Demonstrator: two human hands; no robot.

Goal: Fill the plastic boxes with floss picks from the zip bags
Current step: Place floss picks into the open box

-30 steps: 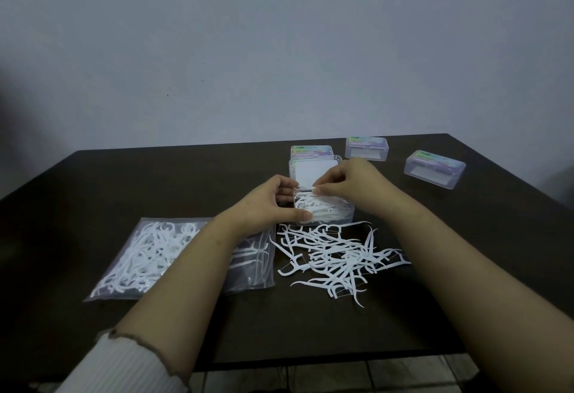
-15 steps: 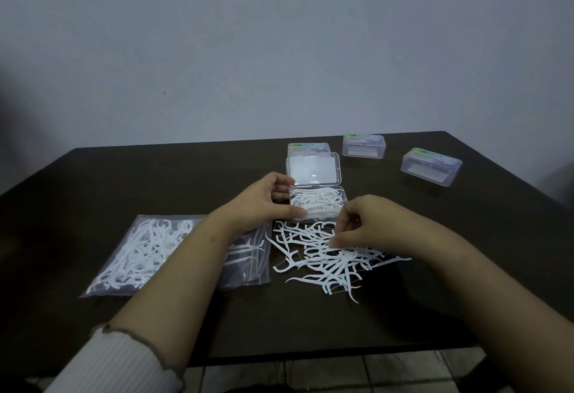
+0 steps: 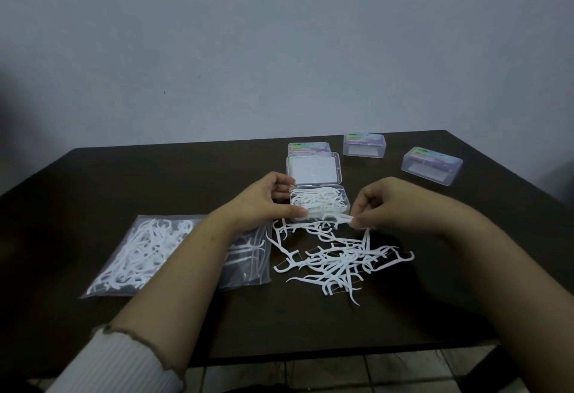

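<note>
Left hand: my left hand [image 3: 264,203] grips the near-left corner of the open box [image 3: 320,204], thumb on its front edge, fingers curled round the side.
Right hand: my right hand [image 3: 388,203] pinches one floss pick [image 3: 337,218] at the box's near-right corner, fingers curled.
Open box: on the dark counter [image 3: 155,184], part filled with picks, lid [image 3: 313,169] lying open behind it.
Loose picks: a heap [image 3: 338,260] just in front of the box.
Zip bag: bag [image 3: 143,256] with picks lies flat, left of the heap, partly under my left forearm.
Closed boxes: three, one [image 3: 308,147] behind the lid, two [image 3: 364,145] [image 3: 431,165] to the far right.
</note>
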